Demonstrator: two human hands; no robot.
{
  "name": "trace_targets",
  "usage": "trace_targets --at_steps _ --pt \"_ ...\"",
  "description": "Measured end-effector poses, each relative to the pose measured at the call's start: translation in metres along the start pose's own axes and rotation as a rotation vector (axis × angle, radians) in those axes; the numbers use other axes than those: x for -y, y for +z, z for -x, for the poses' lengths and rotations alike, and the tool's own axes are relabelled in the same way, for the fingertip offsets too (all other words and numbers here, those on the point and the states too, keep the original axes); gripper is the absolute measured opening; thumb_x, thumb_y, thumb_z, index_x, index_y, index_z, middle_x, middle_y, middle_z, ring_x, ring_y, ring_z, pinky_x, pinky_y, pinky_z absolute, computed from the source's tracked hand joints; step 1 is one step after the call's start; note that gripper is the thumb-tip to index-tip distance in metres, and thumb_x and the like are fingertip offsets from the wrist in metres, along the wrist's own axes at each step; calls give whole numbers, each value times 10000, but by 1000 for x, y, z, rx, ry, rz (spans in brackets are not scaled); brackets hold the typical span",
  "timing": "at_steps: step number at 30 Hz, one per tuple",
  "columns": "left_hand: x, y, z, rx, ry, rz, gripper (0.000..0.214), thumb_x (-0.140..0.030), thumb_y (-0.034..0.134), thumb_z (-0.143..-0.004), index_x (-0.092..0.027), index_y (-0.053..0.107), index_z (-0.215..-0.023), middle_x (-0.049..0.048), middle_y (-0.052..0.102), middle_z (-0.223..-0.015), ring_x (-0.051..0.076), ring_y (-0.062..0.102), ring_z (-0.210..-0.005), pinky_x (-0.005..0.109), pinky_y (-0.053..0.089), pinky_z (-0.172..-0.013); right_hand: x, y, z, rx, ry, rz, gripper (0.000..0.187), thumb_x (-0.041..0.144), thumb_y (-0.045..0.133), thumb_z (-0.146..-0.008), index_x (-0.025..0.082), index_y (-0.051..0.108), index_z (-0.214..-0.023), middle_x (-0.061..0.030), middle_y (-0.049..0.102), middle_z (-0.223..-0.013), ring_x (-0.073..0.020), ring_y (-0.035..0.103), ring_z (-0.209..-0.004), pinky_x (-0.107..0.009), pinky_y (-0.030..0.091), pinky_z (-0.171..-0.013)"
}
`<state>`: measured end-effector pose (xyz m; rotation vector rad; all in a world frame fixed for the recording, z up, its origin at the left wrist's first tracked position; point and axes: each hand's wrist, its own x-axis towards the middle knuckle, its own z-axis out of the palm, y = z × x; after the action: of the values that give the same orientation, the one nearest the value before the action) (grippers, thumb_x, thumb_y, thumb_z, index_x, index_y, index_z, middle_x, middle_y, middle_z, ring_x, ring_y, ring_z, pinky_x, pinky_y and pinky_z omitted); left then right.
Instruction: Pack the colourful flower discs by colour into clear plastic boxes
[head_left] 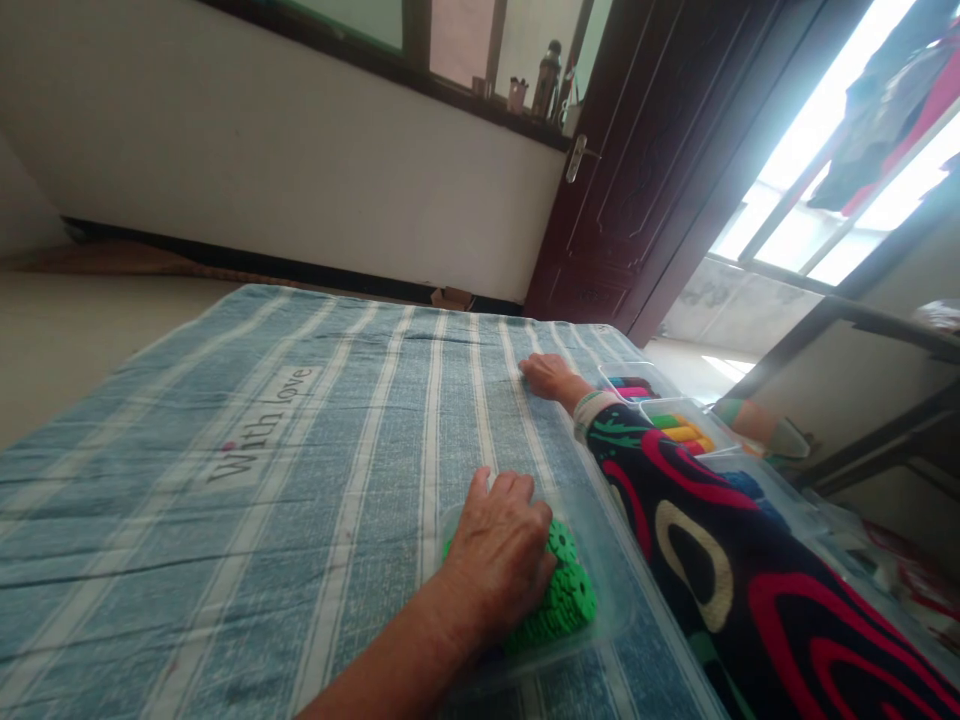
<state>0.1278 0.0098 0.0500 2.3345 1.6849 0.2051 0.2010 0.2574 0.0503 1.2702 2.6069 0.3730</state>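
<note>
My left hand (499, 555) reaches into a shallow clear plastic tray (611, 590) near the front edge of the cloth. Its fingers curl down over a pile of green toothed discs (570, 595) in the tray. My right hand (547, 375) lies farther away on the blue striped cloth (300, 480), palm down, fingers loosely stretched, with nothing in it. Its arm wears a black sleeve (720, 560) with red, green and cream shapes. That sleeve crosses the right edge of the cloth.
Clear boxes sit along the right edge, one with pink pieces (634, 385) and one with green, yellow and orange pieces (686, 430). The cloth carries the words "with love". A dark door (622, 200) and a white wall stand beyond it, and a dark frame (862, 400) stands at the right.
</note>
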Motion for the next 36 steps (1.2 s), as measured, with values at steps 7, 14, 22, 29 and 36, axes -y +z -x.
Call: trace_targets --at_steps 7,14,22,29,36 --pt "-1 0 -2 -3 3 -34 249 -279 554 -807 -155 685 -978 149 611 -1180 320 524 -1172 567 265 -1092 16 -14 33 40 60 -136 331 151 571 -790 174 679 -1102 -137 683 -1139 -252 648 -1035 -295 495 -805" --pt "1 2 -3 -66 53 -111 241 -317 558 -803 -160 693 -927 133 640 -1087 309 573 -1067 537 343 -1019 18 -14 69 22 150 -266 365 96 552 -762 177 707 -1082 -132 690 -1142 -252 649 -1054 -295 494 -829" --pt "2 5 -3 -82 68 -119 231 -328 563 -790 -173 689 -905 126 653 -1054 304 570 -1073 520 348 -999 13 -61 145 36 -71 -437 421 58 547 -702 212 732 -1048 -38 744 -930 -168 690 -869 -218 486 -767" --pt "-1 4 -3 -68 51 -150 303 -324 549 -794 -194 633 -1056 123 661 -1083 301 576 -1057 486 392 -952 48 -53 201 188 -186 -329 453 91 522 -691 201 713 -1087 -75 742 -986 -217 670 -948 -258 466 -761" --pt "0 3 -3 -99 74 -149 237 -313 544 -794 -194 655 -965 123 666 -1031 303 590 -1017 476 402 -921 66 -42 205 196 -16 -236 335 159 526 -752 195 688 -1043 -117 719 -1004 -268 659 -967 -307 446 -717"
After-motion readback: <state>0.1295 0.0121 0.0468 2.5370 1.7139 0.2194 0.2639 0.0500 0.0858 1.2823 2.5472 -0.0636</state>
